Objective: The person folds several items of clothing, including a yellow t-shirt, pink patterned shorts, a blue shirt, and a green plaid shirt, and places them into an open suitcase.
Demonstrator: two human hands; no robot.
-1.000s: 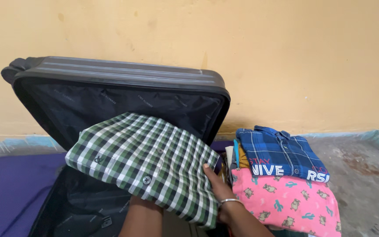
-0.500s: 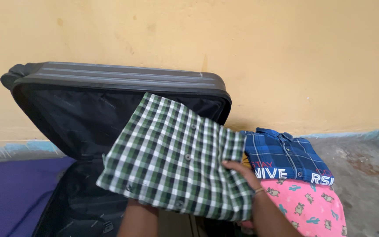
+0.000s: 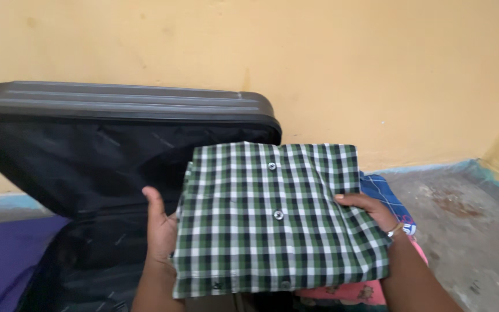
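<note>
Head view: folded green checked shirt (image 3: pixel 272 219) held flat, over the right edge of the open black suitcase (image 3: pixel 88 162) and the clothes pile. Left hand (image 3: pixel 158 228) grips its left edge, thumb up. Right hand (image 3: pixel 371 209) clamps its right edge, fingers on top. Blue plaid shirt (image 3: pixel 383 193) and pink garment (image 3: pixel 347 292) peek out beneath. Yellow wall (image 3: pixel 319 69) behind.

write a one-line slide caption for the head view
Both hands, left hand and right hand, hold a folded green checked shirt beside an open black suitcase against a yellow wall.
</note>
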